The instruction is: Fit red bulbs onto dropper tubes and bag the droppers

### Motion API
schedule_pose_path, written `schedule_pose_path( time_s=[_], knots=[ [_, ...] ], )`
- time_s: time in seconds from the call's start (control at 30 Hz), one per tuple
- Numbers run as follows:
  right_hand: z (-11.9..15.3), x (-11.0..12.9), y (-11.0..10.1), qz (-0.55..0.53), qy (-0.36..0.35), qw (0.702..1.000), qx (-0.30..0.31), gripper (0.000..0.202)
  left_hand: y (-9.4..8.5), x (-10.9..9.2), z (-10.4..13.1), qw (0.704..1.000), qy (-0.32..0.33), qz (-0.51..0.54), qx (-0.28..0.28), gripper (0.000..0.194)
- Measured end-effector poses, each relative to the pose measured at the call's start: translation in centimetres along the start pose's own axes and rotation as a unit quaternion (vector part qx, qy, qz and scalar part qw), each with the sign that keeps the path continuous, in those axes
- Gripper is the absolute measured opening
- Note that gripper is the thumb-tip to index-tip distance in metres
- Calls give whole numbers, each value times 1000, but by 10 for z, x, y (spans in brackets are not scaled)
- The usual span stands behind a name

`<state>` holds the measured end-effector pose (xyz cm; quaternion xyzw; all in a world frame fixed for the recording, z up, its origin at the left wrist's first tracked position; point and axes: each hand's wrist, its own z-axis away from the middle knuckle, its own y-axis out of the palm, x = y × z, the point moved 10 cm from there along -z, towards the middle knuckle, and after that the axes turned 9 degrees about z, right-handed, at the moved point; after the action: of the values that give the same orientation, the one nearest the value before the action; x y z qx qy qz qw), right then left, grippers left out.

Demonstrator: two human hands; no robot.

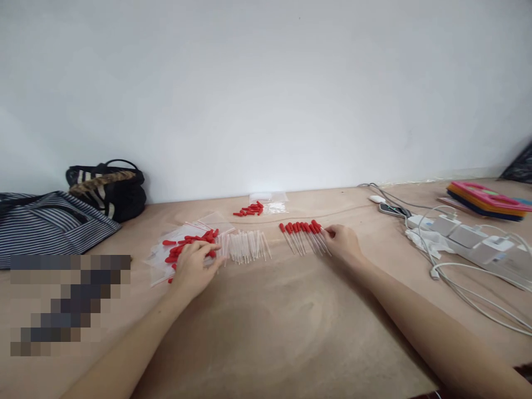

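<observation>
My left hand [197,266] reaches over a pile of red rubber bulbs [172,257] lying on clear plastic bags [160,259]. Its fingers are apart and curved, near the end of a row of thin clear tubes [249,246]. To the right, several droppers [297,238], each a clear tube with a red bulb on top, lie side by side at a slant. My right hand [343,241] is closed at the right end of that row, its fingertips at the bulb end of the last dropper [318,226].
Near the wall lie more red bulbs [249,210] and a bag of tubes [274,205]. A striped bag [62,224] and a black bag [124,191] sit at left. At right are white chargers [469,235] with cables, a dark device [394,210] and stacked coloured sheets [486,200].
</observation>
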<state>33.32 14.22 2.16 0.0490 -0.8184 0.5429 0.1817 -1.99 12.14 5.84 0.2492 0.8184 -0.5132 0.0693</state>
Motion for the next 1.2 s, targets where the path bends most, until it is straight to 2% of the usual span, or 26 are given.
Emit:
schedule_pose_path(
  time_s=[0.07, 0.2, 0.3, 0.5, 0.7, 0.83, 0.93, 1.0, 1.07, 1.13, 1.2],
  knots=[
    [-9, -20, 6, 37, 39, 998, 12, 25, -2, 16, -5, 998, -13, -50, 20, 24],
    [-13, -35, 13, 59, 64, 996, 16, 25, 1, 34, -7, 992, -50, -97, 65, 25],
    [-13, -40, 14, 66, 76, 995, 23, 24, 4, 32, -5, 989, -55, -106, 84, 25],
    [-15, -49, 13, 77, 90, 992, 35, 24, 2, 34, -5, 986, -67, -134, 71, 25],
    [-13, -42, 17, 77, 75, 993, 46, 23, 5, 37, -7, 987, -50, -141, 52, 28],
    [-12, -40, 18, 81, 68, 993, 46, 25, 12, 29, -9, 984, -23, -157, 77, 30],
    [-10, -36, 11, 91, 74, 993, 30, 28, 15, 23, -8, 978, -11, -185, 92, 29],
    [-7, -20, 2, 90, 60, 994, 2, 28, 16, 20, -8, 975, -5, -203, 90, 28],
    [-1, 13, -3, 64, -1, 998, -16, 26, 15, 18, -8, 973, -7, -215, 80, 28],
    [9, 60, 5, 24, -93, 995, 16, 24, 15, 17, -8, 974, -9, -218, 66, 27],
    [18, 101, 24, 18, -139, 987, 84, 22, 14, 16, -7, 974, -5, -219, 52, 25]
  ],
)
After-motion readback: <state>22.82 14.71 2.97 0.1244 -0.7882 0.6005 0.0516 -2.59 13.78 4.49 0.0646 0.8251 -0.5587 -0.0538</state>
